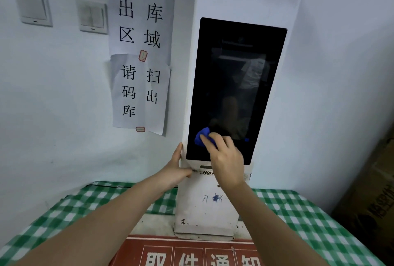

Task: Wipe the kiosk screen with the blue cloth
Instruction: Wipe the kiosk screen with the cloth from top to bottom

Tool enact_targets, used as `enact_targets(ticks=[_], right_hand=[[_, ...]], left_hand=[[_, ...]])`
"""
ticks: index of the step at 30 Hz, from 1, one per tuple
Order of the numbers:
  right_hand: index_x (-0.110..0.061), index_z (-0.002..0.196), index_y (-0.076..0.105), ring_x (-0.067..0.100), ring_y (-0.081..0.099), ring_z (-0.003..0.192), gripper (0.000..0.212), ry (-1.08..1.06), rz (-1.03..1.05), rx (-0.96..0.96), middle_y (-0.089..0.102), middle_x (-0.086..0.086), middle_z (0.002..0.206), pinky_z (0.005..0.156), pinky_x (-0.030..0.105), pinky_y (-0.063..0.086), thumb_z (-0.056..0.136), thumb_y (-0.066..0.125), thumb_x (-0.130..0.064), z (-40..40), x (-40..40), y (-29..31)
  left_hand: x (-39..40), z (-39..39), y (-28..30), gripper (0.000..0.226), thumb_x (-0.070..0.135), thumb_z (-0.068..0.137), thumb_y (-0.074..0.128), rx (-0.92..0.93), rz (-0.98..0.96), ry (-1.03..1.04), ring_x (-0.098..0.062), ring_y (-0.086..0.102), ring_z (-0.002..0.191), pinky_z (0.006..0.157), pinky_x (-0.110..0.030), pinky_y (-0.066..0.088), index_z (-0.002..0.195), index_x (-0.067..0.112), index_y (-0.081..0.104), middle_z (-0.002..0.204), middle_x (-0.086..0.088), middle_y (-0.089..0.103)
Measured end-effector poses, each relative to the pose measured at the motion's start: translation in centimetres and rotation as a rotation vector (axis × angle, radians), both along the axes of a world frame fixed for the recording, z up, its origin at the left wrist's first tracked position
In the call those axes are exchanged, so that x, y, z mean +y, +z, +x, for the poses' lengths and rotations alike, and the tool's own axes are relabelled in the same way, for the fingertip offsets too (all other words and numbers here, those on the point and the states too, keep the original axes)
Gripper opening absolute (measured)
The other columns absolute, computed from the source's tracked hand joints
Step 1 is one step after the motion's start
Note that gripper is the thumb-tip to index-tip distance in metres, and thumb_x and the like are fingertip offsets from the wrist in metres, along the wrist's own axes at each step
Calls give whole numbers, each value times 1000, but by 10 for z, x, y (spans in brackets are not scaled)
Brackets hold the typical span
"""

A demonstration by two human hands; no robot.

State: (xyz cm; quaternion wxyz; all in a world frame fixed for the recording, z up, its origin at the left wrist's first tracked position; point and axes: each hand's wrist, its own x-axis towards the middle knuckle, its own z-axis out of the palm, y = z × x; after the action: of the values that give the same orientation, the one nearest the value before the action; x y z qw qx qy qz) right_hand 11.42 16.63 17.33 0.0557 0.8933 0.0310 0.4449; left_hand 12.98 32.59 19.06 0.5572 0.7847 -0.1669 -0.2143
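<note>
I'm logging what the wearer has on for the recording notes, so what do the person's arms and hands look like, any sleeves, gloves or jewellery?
Both forearms are bare from the bottom of the frame upward, with no sleeve in view. The left hand and right hand are ungloved. No watch, bracelet or ring shows on the visible wrists and fingers, and nothing is written or marked on them. Nails look short and unpainted, though the picture is soft.

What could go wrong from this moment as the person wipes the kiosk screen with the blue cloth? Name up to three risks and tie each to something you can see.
1. The blue cloth is bunched small under the right hand, so bare fingertips may smear the kiosk screen.
2. The cloth sits at the lower left corner; the upper glass could get missed.
3. The tall kiosk stands on a checked tablecloth; only the left hand steadies it, so hard pressing might shift it.
</note>
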Motion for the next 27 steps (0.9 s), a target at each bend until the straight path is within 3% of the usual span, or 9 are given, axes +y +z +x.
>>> enact_targets(ticks=[4,8,16,19,24,27], right_hand=[[-12,119,63,23,55,80,67,44,-89,63,61,3,107,47,29,46,55,75,5,3,7,-16],[-14,118,62,23,54,81,67,86,-212,220,59,1,104,50,31,47,54,80,-7,-3,11,-33],[-11,118,65,23,55,78,66,1,-19,-45,61,7,108,50,27,46,56,70,11,3,3,-2],[-11,120,63,23,55,80,69,37,-83,33,61,6,108,51,29,49,55,74,7,3,7,-18],[-13,116,64,23,56,81,69,80,-144,177,60,3,104,51,30,49,50,81,-3,-4,15,-30],[-13,114,65,23,57,79,65,66,-112,122,61,4,103,49,29,48,52,79,0,-4,11,-17]], left_hand=[[-1,1,-2,88,7,91,48,-21,19,10,-17,42,125,86,-27,38,151,36,-9,159,9,14],[1,1,-2,88,6,90,47,-19,44,12,-21,34,137,96,-29,36,151,36,-8,160,6,12],[0,1,1,88,8,92,50,-3,14,-5,-17,40,128,87,-26,35,151,36,-10,158,8,15],[0,2,-1,88,7,91,49,-5,22,-2,-17,40,128,88,-27,36,151,36,-10,158,9,15],[2,2,-1,88,9,90,49,-22,71,16,-23,34,137,103,-35,37,151,37,-9,160,7,11],[0,-2,0,89,7,91,49,-25,67,13,-23,35,136,97,-31,39,151,34,-10,159,6,12]])
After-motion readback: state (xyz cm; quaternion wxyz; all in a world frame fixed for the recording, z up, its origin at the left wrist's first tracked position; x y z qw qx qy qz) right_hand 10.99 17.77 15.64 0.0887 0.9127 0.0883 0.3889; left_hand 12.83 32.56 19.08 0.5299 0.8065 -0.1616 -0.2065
